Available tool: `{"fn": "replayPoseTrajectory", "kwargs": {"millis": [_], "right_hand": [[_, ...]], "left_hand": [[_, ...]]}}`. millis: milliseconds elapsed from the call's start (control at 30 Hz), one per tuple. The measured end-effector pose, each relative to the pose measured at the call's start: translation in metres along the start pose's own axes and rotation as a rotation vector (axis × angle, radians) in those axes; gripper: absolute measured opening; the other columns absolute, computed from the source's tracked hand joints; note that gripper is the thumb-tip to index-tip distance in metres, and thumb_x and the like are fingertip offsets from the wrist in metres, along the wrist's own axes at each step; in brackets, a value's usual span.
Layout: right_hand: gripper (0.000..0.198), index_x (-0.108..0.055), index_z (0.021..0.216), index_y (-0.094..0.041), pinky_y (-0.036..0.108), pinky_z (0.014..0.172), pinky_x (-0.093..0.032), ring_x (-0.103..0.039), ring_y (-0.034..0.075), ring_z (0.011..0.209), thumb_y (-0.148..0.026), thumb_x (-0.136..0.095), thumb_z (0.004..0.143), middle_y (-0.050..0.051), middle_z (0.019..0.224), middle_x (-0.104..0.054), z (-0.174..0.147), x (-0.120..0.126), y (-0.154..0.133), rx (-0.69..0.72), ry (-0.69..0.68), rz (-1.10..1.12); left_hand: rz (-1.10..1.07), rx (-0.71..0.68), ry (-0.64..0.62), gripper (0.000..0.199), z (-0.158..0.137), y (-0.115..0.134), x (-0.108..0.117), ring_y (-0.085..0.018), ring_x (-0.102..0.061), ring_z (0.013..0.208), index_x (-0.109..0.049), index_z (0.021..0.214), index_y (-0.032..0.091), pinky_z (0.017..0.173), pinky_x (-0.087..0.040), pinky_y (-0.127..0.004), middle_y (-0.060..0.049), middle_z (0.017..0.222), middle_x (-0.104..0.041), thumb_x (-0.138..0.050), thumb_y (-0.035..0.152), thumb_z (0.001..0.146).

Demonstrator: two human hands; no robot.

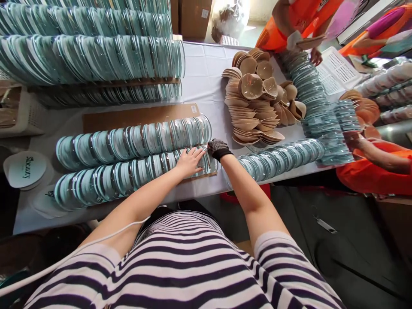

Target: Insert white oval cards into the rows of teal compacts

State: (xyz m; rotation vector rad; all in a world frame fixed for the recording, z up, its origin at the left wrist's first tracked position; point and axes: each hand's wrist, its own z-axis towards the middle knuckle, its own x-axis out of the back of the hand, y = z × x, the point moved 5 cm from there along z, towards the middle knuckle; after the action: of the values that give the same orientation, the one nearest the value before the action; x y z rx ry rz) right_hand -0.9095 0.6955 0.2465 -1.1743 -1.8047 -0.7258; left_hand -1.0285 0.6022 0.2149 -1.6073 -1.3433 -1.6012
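Observation:
My left hand (190,162) lies with spread fingers on top of the nearer row of round, clear-wrapped discs (128,174), close to its right end. The discs stand on edge, and pale blue-white rounds show through the clear wrap. My right hand (219,149), in a dark striped glove, is at the right end of the same row, its fingers bent and close together. Whatever it grips there is hidden behind the glove. Just behind, a second row of discs (135,137) runs alongside. A flat cardboard sheet (141,116) lies beyond it.
Tall rows of clear discs (96,60) fill the back left. Brown shell-shaped pieces (247,107) are heaped right of centre, beside another disc row (280,159). Printed round cards (27,169) lie at the left. Co-workers in orange (380,167) work along the right side.

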Motion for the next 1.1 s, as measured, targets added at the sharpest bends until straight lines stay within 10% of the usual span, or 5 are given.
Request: {"fn": "replayPoseTrajectory", "kwargs": {"millis": [300,533,833,967,1100], "right_hand": [[0.028,-0.071,0.106,-0.011,0.037,0.084,-0.049,-0.066,0.03,0.104,-0.021,-0.05,0.09,0.02,0.105,-0.071,0.002,-0.003,-0.022,0.148,-0.016,-0.099],[0.032,-0.069,0.107,-0.018,0.026,0.073,-0.044,-0.068,0.022,0.093,-0.029,-0.04,0.096,0.012,0.106,-0.072,-0.097,-0.121,0.002,-0.109,0.056,0.201],[0.037,-0.06,0.12,-0.018,0.027,0.08,-0.047,-0.066,0.023,0.101,-0.028,-0.033,0.097,0.012,0.116,-0.069,-0.091,-0.191,-0.011,-0.26,0.061,0.422],[0.042,-0.058,0.119,-0.015,0.03,0.093,-0.047,-0.064,0.024,0.107,-0.03,-0.03,0.093,0.015,0.116,-0.068,-0.113,-0.178,0.007,-0.243,0.247,0.562],[0.059,-0.048,0.132,-0.012,0.036,0.102,-0.045,-0.059,0.028,0.117,-0.051,-0.035,0.09,0.021,0.131,-0.058,-0.103,-0.128,0.036,-0.335,0.654,0.688]], "left_hand": [[-0.02,0.0,0.006,0.081,0.001,-0.002,-0.003,-0.033,-0.025,0.146,-0.025,0.156,0.027,0.118,-0.017,-0.055,-0.006,0.16,-0.031,-0.057,0.052,0.085],[-0.023,-0.008,0.019,0.078,-0.001,-0.001,-0.004,-0.032,-0.028,0.145,-0.029,0.154,0.027,0.118,-0.017,-0.057,-0.006,0.159,-0.033,-0.056,0.052,0.085],[-0.055,-0.005,-0.027,0.076,-0.003,0.003,0.003,-0.029,-0.023,0.149,-0.025,0.155,0.026,0.12,-0.014,-0.053,-0.007,0.16,-0.031,-0.054,0.05,0.089],[-0.114,0.024,0.159,0.064,-0.051,-0.021,0.028,-0.023,-0.021,0.15,-0.032,0.152,0.023,0.122,-0.012,-0.047,-0.008,0.156,-0.039,-0.047,0.043,0.094],[-0.01,0.533,0.456,0.059,-0.165,-0.104,0.054,-0.026,-0.018,0.15,-0.037,0.149,0.022,0.122,-0.01,-0.052,-0.012,0.154,-0.041,-0.046,0.042,0.094]]}}
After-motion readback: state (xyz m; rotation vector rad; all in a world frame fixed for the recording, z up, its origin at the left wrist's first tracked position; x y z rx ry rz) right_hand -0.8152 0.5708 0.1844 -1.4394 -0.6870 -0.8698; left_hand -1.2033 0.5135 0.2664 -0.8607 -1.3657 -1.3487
